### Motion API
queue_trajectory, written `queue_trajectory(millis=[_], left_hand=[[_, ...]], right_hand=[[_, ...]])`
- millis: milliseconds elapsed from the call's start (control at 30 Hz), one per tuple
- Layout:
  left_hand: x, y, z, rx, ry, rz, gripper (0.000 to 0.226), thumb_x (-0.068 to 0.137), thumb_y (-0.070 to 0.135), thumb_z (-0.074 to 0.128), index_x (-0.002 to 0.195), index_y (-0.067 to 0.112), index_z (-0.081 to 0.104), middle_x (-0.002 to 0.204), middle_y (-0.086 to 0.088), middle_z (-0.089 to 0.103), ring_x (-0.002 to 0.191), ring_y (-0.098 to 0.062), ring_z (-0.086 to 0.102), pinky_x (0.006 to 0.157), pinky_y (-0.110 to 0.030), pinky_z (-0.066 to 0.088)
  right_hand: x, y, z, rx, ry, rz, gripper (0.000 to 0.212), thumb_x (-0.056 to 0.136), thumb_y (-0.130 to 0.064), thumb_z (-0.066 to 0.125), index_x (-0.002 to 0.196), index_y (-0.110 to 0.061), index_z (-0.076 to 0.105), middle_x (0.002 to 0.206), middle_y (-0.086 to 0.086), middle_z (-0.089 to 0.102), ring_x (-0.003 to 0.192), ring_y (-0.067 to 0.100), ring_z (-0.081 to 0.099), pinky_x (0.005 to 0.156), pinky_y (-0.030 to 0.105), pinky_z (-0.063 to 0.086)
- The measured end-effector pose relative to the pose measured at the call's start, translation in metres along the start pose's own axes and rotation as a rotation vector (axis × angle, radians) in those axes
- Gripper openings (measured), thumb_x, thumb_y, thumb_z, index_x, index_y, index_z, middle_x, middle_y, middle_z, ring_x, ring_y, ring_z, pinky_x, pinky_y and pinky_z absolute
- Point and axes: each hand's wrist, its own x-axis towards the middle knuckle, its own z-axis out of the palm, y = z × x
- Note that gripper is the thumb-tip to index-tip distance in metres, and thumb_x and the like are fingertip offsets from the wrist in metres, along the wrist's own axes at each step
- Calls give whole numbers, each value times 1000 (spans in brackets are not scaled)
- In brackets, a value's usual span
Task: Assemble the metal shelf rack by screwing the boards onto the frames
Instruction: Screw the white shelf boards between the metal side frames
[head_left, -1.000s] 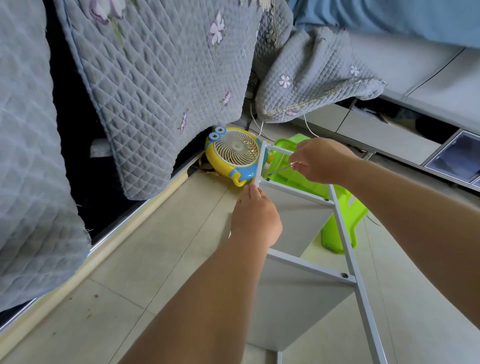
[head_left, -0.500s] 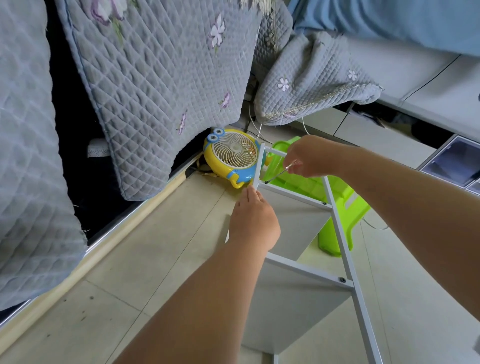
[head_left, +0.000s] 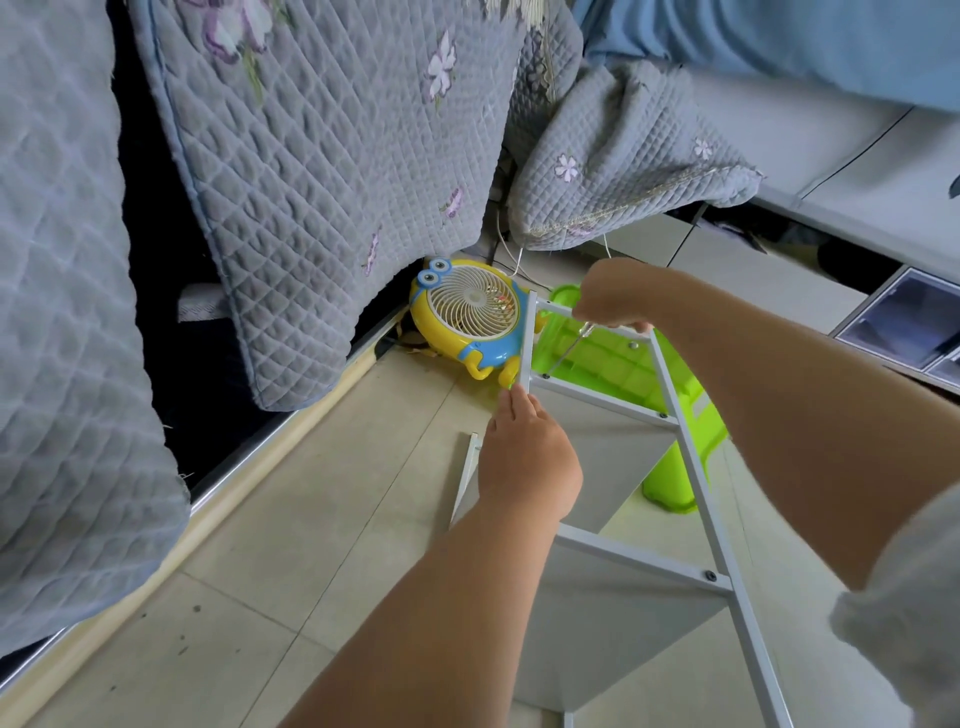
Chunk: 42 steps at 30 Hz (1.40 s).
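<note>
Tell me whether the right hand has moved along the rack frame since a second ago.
Yes. The right hand with the screwdriver has moved up to the frame's top crossbar; earlier it sat lower, between that bar and the next.

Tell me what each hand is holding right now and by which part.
The right hand grips a screwdriver by its handle end, tip down at the frame's corner. The left hand rests against the frame's left upright; its hold is hidden.

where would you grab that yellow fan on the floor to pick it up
Grip the yellow fan by its round rim, coming from above and the left. It stands nearly upright with its grille facing out. The quilt overhangs its back and the rack frame crowds its right.
</note>
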Motion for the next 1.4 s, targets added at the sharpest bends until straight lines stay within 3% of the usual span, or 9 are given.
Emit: queue_trajectory(millis=[167,300,433,600,733,867,1033,1200,1400], left_hand=[[3,-1,2,-26,8,1,53,99,10,26,146,-4,5,156,-10,3,144,-22,5,116,-31,17],[3,-1,1,-29,15,-5,53,99,11,26,146,-3,6,155,-10,5,143,-23,9,115,-31,19],[2,-2,2,-19,17,-2,52,99,11,26,146,-4,6,155,-11,6,143,-23,8,115,-31,17],[2,-1,1,-14,19,-10,53,99,11,25,146,-3,5,156,-9,3,143,-21,6,114,-31,18],[0,-2,2,3,21,-6,53,99,11,26,146,-4,6,156,-11,3,144,-22,5,115,-30,16],[0,-2,2,7,20,-1,53,99,11,26,146,-4,6,156,-10,2,144,-21,2,115,-30,15],[-1,-2,3,15,26,5,53,99,11,26,146,-4,6,156,-10,2,144,-21,4,114,-30,17],[-4,-2,3,7,28,6,52,99,12,26,146,-2,7,155,-8,4,143,-21,8,113,-31,20],[-9,-3,3,6,41,-10,52,98,11,29,145,-3,12,152,-8,11,138,-21,23,107,-31,29]], right_hand=[[-15,-4,-6,-75,2,-184,15,89,-15,48,79,-5,53,74,7,53,70,24,55,55,24,37],[-12,11,-12,75,13,-152,23,92,-13,50,70,-6,54,56,2,56,34,7,51,49,21,41],[-5,13,3,-24,144,-71,43,99,-28,36,95,7,61,82,16,53,84,29,57,75,30,42],[-19,6,-1,62,75,-139,17,95,-9,38,89,2,50,88,23,57,72,31,55,52,26,32],[-16,9,1,22,147,-155,27,98,-20,40,97,3,55,93,18,54,102,31,54,69,26,30],[-20,9,-3,-92,35,-107,44,99,-34,33,97,1,59,72,9,53,71,27,60,72,28,43],[-25,-2,-1,185,84,-116,28,97,-16,37,111,-1,56,111,15,59,103,29,55,81,29,40],[-19,-12,-2,232,49,9,22,93,-6,39,75,3,49,68,16,46,49,22,42,48,27,37],[-28,0,-1,456,14,180,26,93,-6,41,67,-5,40,64,1,40,51,15,37,47,22,33]])
